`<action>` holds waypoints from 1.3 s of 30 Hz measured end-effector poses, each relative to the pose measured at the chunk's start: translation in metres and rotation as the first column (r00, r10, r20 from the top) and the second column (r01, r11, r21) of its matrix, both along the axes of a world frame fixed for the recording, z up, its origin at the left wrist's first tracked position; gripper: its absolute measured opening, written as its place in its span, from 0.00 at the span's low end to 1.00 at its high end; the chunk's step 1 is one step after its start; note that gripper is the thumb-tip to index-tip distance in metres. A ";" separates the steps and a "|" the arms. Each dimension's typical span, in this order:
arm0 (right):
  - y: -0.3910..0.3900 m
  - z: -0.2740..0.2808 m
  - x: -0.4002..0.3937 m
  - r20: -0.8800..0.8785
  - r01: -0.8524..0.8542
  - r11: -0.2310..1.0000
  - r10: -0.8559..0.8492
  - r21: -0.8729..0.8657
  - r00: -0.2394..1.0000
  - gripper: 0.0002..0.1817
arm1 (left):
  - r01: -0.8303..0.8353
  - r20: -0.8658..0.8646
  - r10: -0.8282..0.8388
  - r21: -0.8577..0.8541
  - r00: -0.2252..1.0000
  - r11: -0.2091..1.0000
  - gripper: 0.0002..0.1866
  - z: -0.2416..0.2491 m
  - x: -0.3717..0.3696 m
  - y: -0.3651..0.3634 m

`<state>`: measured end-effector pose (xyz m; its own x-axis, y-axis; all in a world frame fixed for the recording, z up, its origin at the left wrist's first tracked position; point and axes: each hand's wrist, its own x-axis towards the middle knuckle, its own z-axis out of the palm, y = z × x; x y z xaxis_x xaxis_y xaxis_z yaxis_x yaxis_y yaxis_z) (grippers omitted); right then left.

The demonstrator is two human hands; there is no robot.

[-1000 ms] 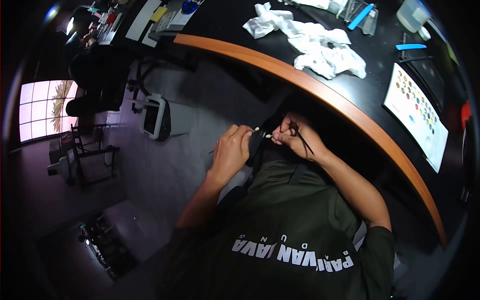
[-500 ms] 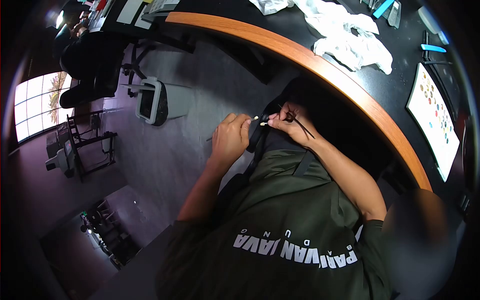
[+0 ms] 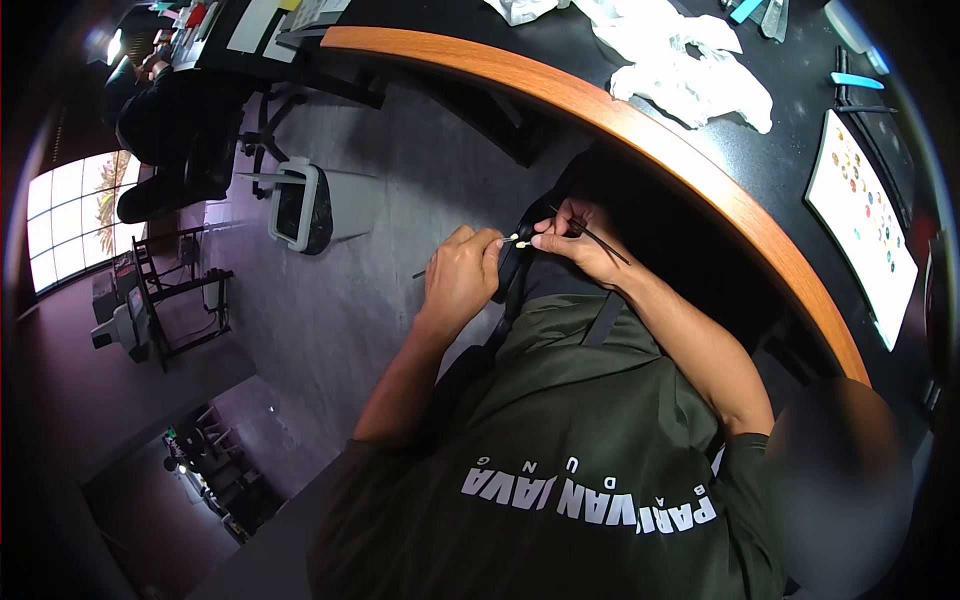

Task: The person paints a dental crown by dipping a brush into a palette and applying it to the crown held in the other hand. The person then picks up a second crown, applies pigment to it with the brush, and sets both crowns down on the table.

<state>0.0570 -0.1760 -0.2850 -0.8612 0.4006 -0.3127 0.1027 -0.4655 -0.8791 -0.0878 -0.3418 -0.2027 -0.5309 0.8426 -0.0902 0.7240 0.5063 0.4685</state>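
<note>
Pale-tipped stick [image 3: 513, 238] sits near the middle of the frame, pinched between the thumb and fingers of the person's left hand [image 3: 460, 272]. Its long axis slants gently from lower left to upper right: the pale end points right and slightly up, while the dark tail shows on the far side of the fist, pointing left and a little down.

Facing it, the right hand [image 3: 592, 248] has its thumb and fingers closed on a small pale piece [image 3: 521, 245] with a short stem. That piece points left and slightly down, its axis nearly level across the frame. The two pale ends are side by side; whether they touch cannot be told at this size. Across the same right hand lies a thin dark rod [image 3: 605, 246], slanting from upper left to lower right, its free end pointing to the lower right above the wrist.

Both hands are held over the person's lap, above a dark green shirt [image 3: 560, 430] with white lettering. A black desk [image 3: 540, 45] with a curved wooden edge [image 3: 560, 84] fills the top and right, bearing crumpled white tissue [image 3: 690, 95], a blue-handled tool [image 3: 858, 81] and a white card [image 3: 850, 205] dotted with colours. A grey bin [image 3: 350, 205] stands left of centre; another person [image 3: 170, 120] sits at upper left.
</note>
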 end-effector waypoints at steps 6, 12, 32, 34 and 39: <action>-0.001 -0.007 0.000 -0.034 -0.011 1.000 0.012 0.022 0.999 0.17 | 0.013 0.005 -0.013 0.008 1.000 1.000 0.07 0.000 0.001 0.000; -0.001 -0.007 0.000 -0.042 -0.001 0.999 0.002 0.038 0.999 0.17 | -0.018 0.037 0.019 -0.039 0.999 0.999 0.08 0.003 0.003 0.002; -0.039 0.002 -0.067 -0.054 -0.195 0.981 0.194 -0.010 0.980 0.18 | -0.174 -0.040 0.173 -0.025 0.984 0.984 0.10 0.026 -0.027 -0.057; -0.043 0.000 -0.069 -0.023 -0.209 0.977 0.210 0.031 0.977 0.19 | -0.176 -0.055 0.174 -0.031 0.983 0.984 0.10 0.023 -0.027 -0.064; -0.045 -0.001 -0.068 -0.025 -0.186 0.983 0.186 -0.003 0.982 0.19 | -0.191 -0.037 0.189 -0.035 0.981 0.981 0.10 0.020 -0.025 -0.069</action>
<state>-0.0109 -0.2208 -0.2858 -0.9279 0.2314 -0.2924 0.1664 -0.4446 -0.8801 -0.1124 -0.4103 -0.1826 -0.6842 0.7225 -0.0996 0.6279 0.6530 0.4235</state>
